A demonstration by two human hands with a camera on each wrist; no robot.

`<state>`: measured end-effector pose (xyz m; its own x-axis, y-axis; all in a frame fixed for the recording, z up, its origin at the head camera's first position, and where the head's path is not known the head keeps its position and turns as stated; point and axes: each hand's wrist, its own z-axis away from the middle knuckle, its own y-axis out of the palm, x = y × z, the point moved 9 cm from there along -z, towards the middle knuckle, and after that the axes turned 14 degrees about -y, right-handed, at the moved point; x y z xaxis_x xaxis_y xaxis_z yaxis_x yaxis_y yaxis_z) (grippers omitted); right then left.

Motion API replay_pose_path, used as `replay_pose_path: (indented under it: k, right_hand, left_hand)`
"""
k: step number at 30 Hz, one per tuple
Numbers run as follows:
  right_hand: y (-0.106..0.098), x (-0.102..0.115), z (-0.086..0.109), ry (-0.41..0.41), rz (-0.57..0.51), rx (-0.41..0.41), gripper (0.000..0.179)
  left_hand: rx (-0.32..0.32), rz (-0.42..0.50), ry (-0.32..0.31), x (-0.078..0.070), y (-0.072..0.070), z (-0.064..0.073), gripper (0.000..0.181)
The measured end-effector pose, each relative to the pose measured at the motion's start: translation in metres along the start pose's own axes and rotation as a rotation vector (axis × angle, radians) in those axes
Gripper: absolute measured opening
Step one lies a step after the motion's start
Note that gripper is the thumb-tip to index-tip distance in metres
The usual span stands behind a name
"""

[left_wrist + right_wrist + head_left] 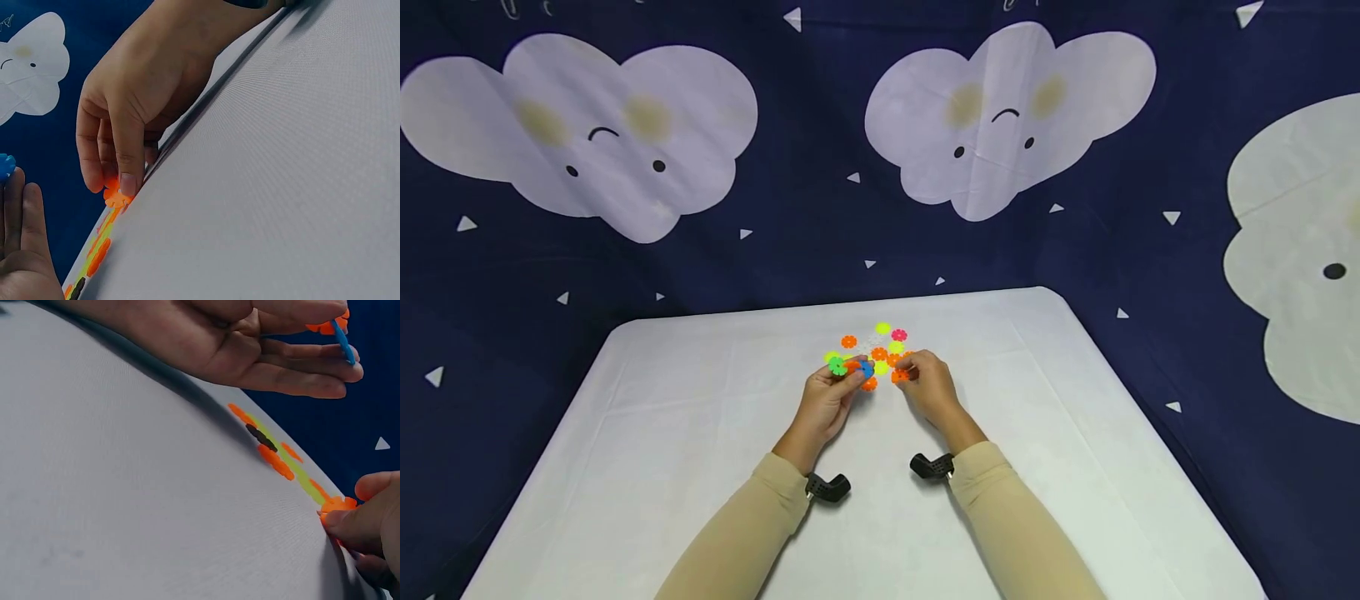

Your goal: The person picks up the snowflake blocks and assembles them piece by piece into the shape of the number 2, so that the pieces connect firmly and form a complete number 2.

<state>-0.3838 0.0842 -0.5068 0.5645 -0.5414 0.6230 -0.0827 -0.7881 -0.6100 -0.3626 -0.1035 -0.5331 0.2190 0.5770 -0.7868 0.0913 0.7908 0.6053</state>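
My left hand (826, 407) holds a small joined piece of plastic flower-shaped discs, raised above the table. Its green disc (837, 366) is at the left, an orange disc (852, 365) in the middle and a blue disc (867, 370) at the right. In the right wrist view the blue disc (343, 342) stands edge-on by the fingertips. My right hand (934, 390) pinches a single orange disc (899, 377) between thumb and fingers, low at the right side of the loose pile; the left wrist view shows this orange disc (117, 199) under the fingertips.
Several loose flower discs lie beyond and between the hands: yellow (883, 328), pink (899, 335), orange (848, 342) and white (874, 341). A black disc (261, 437) lies among them. The white table (700, 467) ends at a dark blue cloth (805, 267) with clouds.
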Motion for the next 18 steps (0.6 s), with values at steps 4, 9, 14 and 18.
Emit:
replay_pose_path:
  k: [4,9,14,18]
  right_hand:
    - [-0.003,0.001,0.004,-0.001,-0.057,-0.025,0.024]
    - [-0.007,-0.002,0.009,0.036,-0.206,-0.081,0.023]
    - [-0.005,0.003,0.011,0.030,-0.472,-0.120,0.022]
    - [0.001,0.011,0.011,0.028,-0.615,-0.118,0.022]
  left_hand:
    - [0.004,-0.007,-0.001,0.000,0.000,0.000,0.027]
    - [0.000,-0.015,0.017,0.000,0.000,0.000,0.024]
    - [-0.019,-0.007,0.017,-0.001,-0.002,0.000,0.026]
    - [-0.029,-0.014,0.023,-0.001,-0.002,0.001,0.027]
